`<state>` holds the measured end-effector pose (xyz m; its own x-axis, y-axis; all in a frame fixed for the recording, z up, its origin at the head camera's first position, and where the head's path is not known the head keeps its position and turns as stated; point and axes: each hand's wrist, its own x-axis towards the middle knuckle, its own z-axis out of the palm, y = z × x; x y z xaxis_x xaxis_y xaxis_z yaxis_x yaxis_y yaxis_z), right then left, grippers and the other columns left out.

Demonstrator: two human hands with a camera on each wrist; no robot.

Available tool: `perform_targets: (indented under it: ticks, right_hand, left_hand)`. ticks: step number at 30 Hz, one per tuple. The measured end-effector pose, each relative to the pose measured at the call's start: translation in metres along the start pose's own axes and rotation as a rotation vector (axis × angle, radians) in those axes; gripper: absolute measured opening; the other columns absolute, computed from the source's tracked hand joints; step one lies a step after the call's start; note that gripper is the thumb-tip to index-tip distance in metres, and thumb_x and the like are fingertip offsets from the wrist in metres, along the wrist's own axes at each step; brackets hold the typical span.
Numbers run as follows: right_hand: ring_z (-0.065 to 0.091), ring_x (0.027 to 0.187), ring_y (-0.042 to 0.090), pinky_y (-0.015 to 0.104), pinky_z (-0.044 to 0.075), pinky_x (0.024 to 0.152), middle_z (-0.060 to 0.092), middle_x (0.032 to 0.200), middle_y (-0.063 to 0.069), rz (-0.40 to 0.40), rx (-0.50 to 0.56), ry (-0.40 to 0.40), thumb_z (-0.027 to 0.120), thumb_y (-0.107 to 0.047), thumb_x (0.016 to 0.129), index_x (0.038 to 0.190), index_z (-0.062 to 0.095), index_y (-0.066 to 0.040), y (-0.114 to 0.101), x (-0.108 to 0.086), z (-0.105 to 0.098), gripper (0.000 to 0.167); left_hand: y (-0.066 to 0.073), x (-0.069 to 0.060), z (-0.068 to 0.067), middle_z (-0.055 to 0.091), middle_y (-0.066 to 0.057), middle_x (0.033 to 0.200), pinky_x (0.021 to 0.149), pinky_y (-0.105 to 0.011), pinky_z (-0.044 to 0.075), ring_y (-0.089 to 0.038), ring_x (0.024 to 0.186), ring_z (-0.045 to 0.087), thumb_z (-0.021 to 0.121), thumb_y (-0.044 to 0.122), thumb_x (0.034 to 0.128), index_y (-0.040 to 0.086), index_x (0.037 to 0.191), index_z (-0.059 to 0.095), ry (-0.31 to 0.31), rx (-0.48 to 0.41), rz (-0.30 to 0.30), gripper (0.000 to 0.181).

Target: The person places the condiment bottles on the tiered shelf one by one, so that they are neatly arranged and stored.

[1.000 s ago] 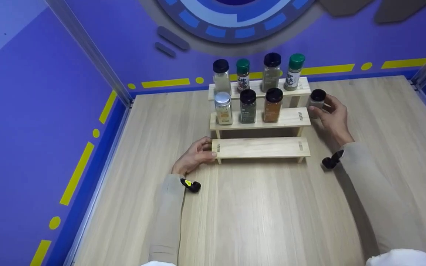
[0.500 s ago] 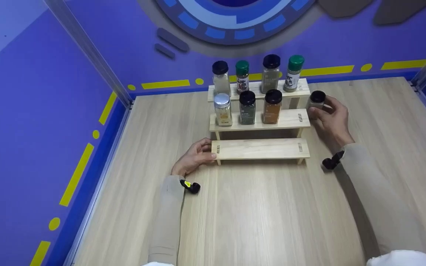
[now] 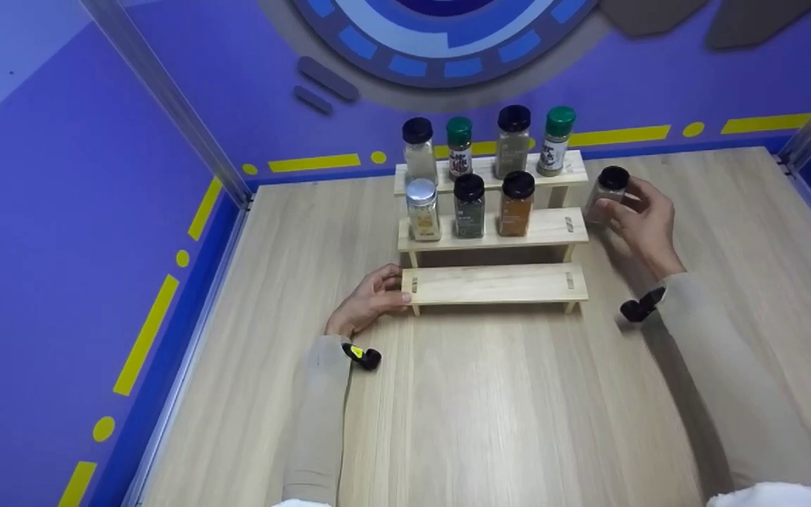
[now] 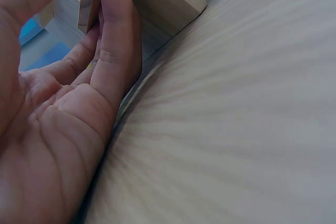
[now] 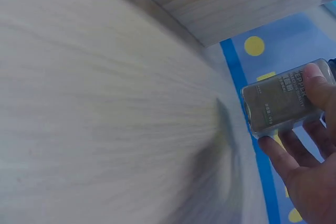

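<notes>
My right hand (image 3: 648,224) grips a pepper jar (image 3: 604,201) with a black cap, just right of the wooden tiered rack (image 3: 493,285). In the right wrist view the clear jar (image 5: 278,100) of grey-brown powder is pinched between thumb and fingers, raised off the table. My left hand (image 3: 369,303) holds the left end of the rack's lowest tier, thumb at its front edge. Wood shows between thumb and fingers of the left hand (image 4: 68,98) in its wrist view. On the middle tier stand a silver-capped jar (image 3: 424,211), a dark green herb jar (image 3: 469,208) and an orange-brown spice jar (image 3: 517,205).
The top tier bears two black-capped jars, one pale (image 3: 419,155) and one greyish green (image 3: 512,144), and two green-capped bottles, the left (image 3: 460,151) and the right (image 3: 555,144). Behind the wooden table (image 3: 490,394) rises a blue-purple wall (image 3: 194,77).
My right hand has shifted slightly right with the pepper jar, which now leans and shows more of its body. The left hand and the rack stay in place.
</notes>
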<state>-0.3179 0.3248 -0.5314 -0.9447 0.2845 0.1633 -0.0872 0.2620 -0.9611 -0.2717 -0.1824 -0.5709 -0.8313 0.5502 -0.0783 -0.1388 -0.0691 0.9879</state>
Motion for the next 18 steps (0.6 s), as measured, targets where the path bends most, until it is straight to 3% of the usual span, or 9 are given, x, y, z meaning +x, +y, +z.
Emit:
perform_targets:
  ticks: [5, 11, 18]
  right_hand:
    - [0.062, 0.127, 0.02, 0.014, 0.057, 0.097, 0.064, 0.145, 0.009, -0.046, -0.044, 0.034, 0.079, -0.018, 0.098, 0.15, 0.062, -0.018, -0.013, -0.005, -0.007, 0.055]
    - [0.065, 0.122, 0.016, 0.013, 0.056, 0.088, 0.067, 0.139, 0.002, -0.091, 0.0, 0.073, 0.082, -0.016, 0.095, 0.147, 0.066, -0.024, -0.03, -0.012, -0.014, 0.055]
    - [0.067, 0.114, 0.012, 0.012, 0.056, 0.085, 0.071, 0.13, -0.003, -0.141, 0.055, 0.105, 0.083, -0.01, 0.093, 0.141, 0.071, -0.018, -0.051, -0.02, -0.02, 0.05]
  left_hand:
    - [0.0, -0.001, 0.0, 0.068, -0.01, 0.125, 0.088, -0.033, 0.067, -0.022, 0.104, 0.072, 0.075, 0.002, 0.0915, 0.003, 0.134, 0.054, -0.01, 0.001, 0.009, 0.047]
    - [-0.001, 0.0, 0.001, 0.068, -0.011, 0.125, 0.086, -0.033, 0.067, -0.022, 0.103, 0.072, 0.074, 0.002, 0.0918, 0.005, 0.13, 0.056, 0.013, 0.011, -0.013, 0.042]
    - [-0.001, 0.0, 0.0, 0.068, -0.012, 0.125, 0.086, -0.034, 0.067, -0.023, 0.104, 0.072, 0.074, 0.001, 0.0919, 0.002, 0.133, 0.054, 0.004, 0.009, -0.011, 0.046]
